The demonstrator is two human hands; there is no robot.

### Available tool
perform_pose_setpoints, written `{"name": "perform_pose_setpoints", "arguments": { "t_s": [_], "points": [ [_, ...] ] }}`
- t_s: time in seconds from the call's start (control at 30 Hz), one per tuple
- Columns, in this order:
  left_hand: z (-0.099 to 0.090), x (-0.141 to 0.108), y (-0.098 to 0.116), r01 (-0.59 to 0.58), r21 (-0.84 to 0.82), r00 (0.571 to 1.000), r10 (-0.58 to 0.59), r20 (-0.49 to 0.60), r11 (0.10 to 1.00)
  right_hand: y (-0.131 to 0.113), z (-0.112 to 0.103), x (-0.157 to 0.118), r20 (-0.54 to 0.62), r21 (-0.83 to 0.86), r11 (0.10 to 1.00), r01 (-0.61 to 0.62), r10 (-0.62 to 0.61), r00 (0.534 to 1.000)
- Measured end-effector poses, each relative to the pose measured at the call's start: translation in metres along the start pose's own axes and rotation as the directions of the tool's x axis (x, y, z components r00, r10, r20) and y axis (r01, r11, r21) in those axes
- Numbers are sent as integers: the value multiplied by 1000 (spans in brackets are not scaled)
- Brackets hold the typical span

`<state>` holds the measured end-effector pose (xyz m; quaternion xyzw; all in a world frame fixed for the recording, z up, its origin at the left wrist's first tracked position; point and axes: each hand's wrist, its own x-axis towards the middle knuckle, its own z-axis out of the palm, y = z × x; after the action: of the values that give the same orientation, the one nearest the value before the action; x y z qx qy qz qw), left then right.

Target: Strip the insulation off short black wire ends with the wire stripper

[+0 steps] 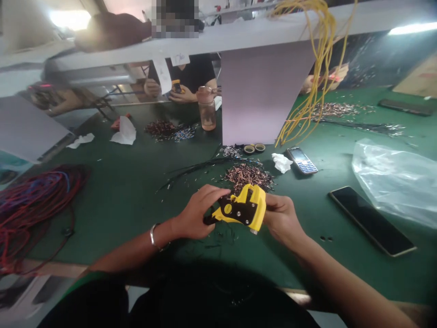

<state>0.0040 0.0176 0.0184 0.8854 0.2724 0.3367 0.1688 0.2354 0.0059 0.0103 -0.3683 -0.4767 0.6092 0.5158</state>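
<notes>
A yellow and black wire stripper (243,208) is held above the green table, its head pointing right. My left hand (198,212), with a metal bracelet at the wrist, is wrapped round its handles. Close against the right side of the tool's head is my right hand (282,216), its fingers pinched together. Whatever they hold is hidden behind the tool. Just beyond the tool lies a pile of short copper-coloured wire pieces (247,175). Thin black wires (194,168) stretch to the left of that pile.
Red and blue cable coils (37,205) lie at left. Towards the right are a keypad phone (302,161), a dark smartphone (372,221), a plastic bag (396,182) and crumpled tissue (282,162). Yellow wires (319,68) hang from the shelf. A bottle (206,109) stands near a co-worker's hands (182,94).
</notes>
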Motion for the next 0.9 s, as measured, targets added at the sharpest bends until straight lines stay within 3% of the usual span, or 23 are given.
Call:
{"name": "perform_pose_setpoints", "arguments": {
  "t_s": [0.33, 0.6, 0.73, 0.9],
  "points": [
    [2, -2, 0, 34, -26, 999, -33, 21, 999, -1, 1, 2, -12, -47, 999, -5, 5, 1000],
    [7, -16, -11, 131, -199, 991, -127, 34, 971, -13, 6, 3, -48, -204, 979, 18, -28, 998],
    [5, -16, -13, 272, -372, 961, -236, 141, 888, -18, 7, 2, -46, -241, 970, 16, -28, 999],
    [2, -6, -9, 340, -563, 939, -239, 247, 753, -18, 7, 2, -26, -288, 956, 58, -68, 997]
  ]
}}
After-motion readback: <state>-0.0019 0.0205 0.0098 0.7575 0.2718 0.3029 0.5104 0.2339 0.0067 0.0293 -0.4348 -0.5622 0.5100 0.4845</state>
